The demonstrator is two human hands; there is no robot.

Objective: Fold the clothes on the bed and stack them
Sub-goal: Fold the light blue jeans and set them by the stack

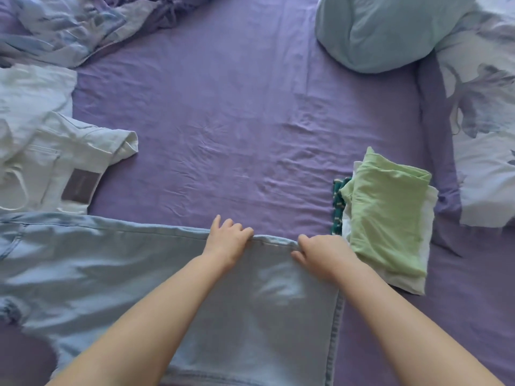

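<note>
No container is being shown; a folded stack (387,218), topped in green, is lying just beside the right hand (323,253). The purple sheet (237,121) is stretching beyond both hands, with white jeans (55,162) well off to the left. Light blue jeans (139,274) are being gripped along their far edge by the left hand (227,240) and the right, fingers curled closed on the denim.

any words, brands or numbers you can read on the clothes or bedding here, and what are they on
No text can be read anywhere in this view.
Brown patch on the waistband of the white jeans: probably a brand label, but any lettering is too blurred to read.
Light blue jeans, green folded top, pillow: no print visible.
</note>
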